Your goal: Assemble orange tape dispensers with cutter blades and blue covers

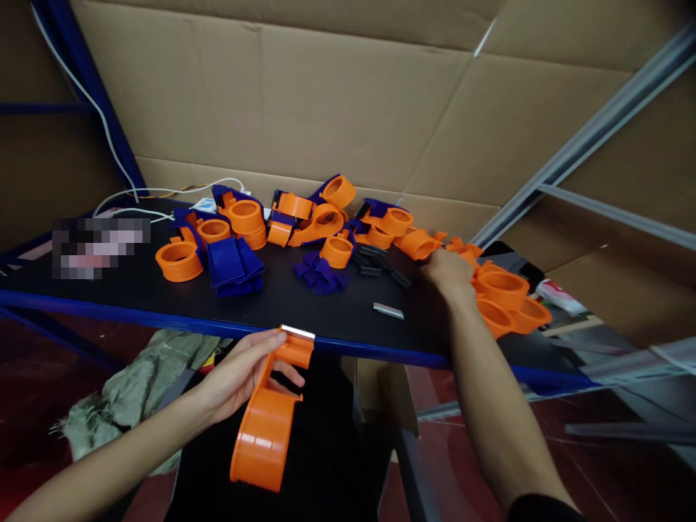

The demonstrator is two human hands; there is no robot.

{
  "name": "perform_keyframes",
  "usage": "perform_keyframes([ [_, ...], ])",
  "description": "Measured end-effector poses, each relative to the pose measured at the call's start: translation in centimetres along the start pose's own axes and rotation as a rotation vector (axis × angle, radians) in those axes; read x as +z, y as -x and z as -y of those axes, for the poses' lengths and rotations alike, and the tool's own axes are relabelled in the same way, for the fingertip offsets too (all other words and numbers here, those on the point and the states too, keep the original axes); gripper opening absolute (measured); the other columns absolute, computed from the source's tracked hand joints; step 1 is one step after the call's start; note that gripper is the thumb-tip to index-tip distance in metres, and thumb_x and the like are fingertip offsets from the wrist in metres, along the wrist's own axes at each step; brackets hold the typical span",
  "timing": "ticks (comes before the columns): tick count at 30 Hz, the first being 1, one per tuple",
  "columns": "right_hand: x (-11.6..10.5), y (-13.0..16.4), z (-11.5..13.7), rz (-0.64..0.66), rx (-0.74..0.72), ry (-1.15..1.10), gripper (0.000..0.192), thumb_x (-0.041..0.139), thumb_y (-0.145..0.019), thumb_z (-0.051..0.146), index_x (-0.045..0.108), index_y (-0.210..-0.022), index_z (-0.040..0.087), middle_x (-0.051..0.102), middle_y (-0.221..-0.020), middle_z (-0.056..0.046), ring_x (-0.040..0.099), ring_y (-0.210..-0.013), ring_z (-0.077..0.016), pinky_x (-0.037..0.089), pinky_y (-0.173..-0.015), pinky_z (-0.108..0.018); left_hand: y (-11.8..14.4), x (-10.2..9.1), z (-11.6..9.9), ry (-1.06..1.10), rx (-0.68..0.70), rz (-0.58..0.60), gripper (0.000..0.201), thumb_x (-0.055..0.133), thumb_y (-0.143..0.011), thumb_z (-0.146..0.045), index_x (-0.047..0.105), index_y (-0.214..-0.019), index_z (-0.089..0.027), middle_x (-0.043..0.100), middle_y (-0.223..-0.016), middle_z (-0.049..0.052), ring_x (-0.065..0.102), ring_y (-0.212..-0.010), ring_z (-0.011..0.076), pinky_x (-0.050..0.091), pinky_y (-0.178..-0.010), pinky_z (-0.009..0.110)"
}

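My left hand (247, 373) grips an orange tape dispenser (264, 442) in front of the table edge. Its round hub hangs down, and a serrated metal blade (298, 333) lies along its top end by my thumb. Over the tabletop on the right is my right hand (450, 274), with its fingers mostly hidden. It is between black plastic pieces (372, 261) and a pile of orange dispenser bodies (503, 286). A loose metal blade strip (388, 311) lies on the black tabletop to the left of that hand.
Several orange and blue dispensers (244, 216) stand along the back of the table (304, 308). Flat blue plates (231, 264) and small blue pieces (322, 275) lie before them. A white cable (103, 119) runs down at left. Cardboard (348, 109) walls the back; a metal frame (587, 138) rises at right.
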State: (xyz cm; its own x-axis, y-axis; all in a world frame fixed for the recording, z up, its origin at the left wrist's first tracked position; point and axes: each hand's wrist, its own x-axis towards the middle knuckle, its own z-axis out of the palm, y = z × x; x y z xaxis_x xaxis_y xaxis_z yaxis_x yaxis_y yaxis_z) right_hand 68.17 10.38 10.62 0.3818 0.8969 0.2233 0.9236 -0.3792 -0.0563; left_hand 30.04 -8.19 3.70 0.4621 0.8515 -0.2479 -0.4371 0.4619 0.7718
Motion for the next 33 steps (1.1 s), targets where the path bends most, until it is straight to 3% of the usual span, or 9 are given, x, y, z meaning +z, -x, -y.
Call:
perform_keyframes([
  [3,-2.0,3.5,0.1,0.031,-0.219,-0.170,0.037,0.065,-0.086,0.031,0.071,-0.120,0.018,0.072,-0.113,-0.014,0.067,-0.099,-0.0277,0.051,-0.083,-0.036,0.2,0.4,-0.1,0.036,0.064,-0.019,0.024,0.064,-0.092,-0.032,0.063,-0.108,-0.014,0.072,-0.095,0.011,0.074,-0.080,0.0249,0.064,-0.072,0.041],
  [5,-3.2,7.0,1.0,0.147,-0.516,-0.547,0.039,0.059,-0.091,0.038,0.068,-0.127,0.024,0.072,-0.113,-0.008,0.067,-0.085,-0.0203,0.054,-0.076,-0.032,0.4,0.7,0.0,0.049,0.109,-0.026,0.025,0.064,-0.093,-0.030,0.062,-0.112,-0.015,0.071,-0.105,0.012,0.074,-0.088,0.0260,0.062,-0.080,0.046],
  [7,-4.1,10.8,2.4,0.300,-0.735,-0.820,0.040,0.060,-0.092,0.042,0.068,-0.127,0.026,0.069,-0.119,-0.007,0.066,-0.084,-0.0183,0.056,-0.073,-0.031,0.6,1.1,0.1,0.051,0.148,-0.030,0.026,0.062,-0.094,-0.030,0.061,-0.116,-0.016,0.070,-0.113,0.013,0.073,-0.096,0.0278,0.061,-0.086,0.049],
  [10,-4.4,15.3,5.1,0.292,-0.877,-0.932,0.032,0.061,-0.093,0.035,0.071,-0.123,0.028,0.067,-0.117,-0.007,0.065,-0.096,-0.0201,0.055,-0.081,-0.033,0.6,1.4,0.3,0.051,0.201,-0.037,0.027,0.061,-0.095,-0.030,0.060,-0.118,-0.017,0.068,-0.116,0.013,0.071,-0.100,0.0286,0.058,-0.091,0.053],
  [13,-4.1,17.7,7.3,0.234,-0.967,-0.908,0.031,0.060,-0.095,0.026,0.070,-0.123,0.031,0.065,-0.113,-0.006,0.063,-0.103,-0.0197,0.053,-0.089,-0.035,0.4,1.3,0.3,0.045,0.258,-0.048,0.028,0.062,-0.094,-0.028,0.060,-0.120,-0.018,0.068,-0.116,0.011,0.071,-0.100,0.0278,0.057,-0.092,0.056],
  [17,-3.3,19.0,9.1,0.187,-1.036,-0.856,0.035,0.062,-0.093,0.020,0.067,-0.126,0.031,0.065,-0.113,-0.005,0.062,-0.107,-0.0196,0.051,-0.095,-0.037,0.2,1.0,0.5,0.059,0.269,-0.053,0.029,0.064,-0.093,-0.027,0.059,-0.120,-0.018,0.069,-0.116,0.011,0.071,-0.104,0.0293,0.057,-0.092,0.055],
  [22,-2.8,20.5,10.2,0.130,-1.078,-0.867,0.028,0.062,-0.091,0.014,0.069,-0.116,0.025,0.063,-0.118,-0.006,0.062,-0.107,-0.0186,0.052,-0.093,-0.034,0.3,1.1,0.8,0.077,0.267,-0.025,0.028,0.067,-0.091,-0.024,0.059,-0.118,-0.019,0.069,-0.119,0.011,0.069,-0.109,0.0305,0.058,-0.092,0.052],
  [29,-2.2,21.9,11.5,0.006,-0.935,-0.966,0.015,0.067,-0.089,0.019,0.068,-0.103,0.022,0.064,-0.088,-0.002,0.063,-0.081,-0.0153,0.053,-0.071,-0.028,0.3,1.1,0.8,0.086,0.264,-0.011,0.027,0.064,-0.093,-0.022,0.060,-0.120,-0.018,0.069,-0.121,0.012,0.070,-0.109,0.0291,0.057,-0.094,0.049],
  [33,-1.7,22.6,12.3,0.013,-0.890,-0.983,0.006,0.066,-0.090,0.019,0.068,-0.095,0.022,0.064,-0.087,-0.002,0.062,-0.078,-0.0141,0.052,-0.069,-0.026,0.2,1.0,0.7,0.108,0.286,-0.038,0.026,0.062,-0.094,-0.022,0.060,-0.119,-0.017,0.070,-0.118,0.011,0.072,-0.103,0.0263,0.059,-0.091,0.046],
])
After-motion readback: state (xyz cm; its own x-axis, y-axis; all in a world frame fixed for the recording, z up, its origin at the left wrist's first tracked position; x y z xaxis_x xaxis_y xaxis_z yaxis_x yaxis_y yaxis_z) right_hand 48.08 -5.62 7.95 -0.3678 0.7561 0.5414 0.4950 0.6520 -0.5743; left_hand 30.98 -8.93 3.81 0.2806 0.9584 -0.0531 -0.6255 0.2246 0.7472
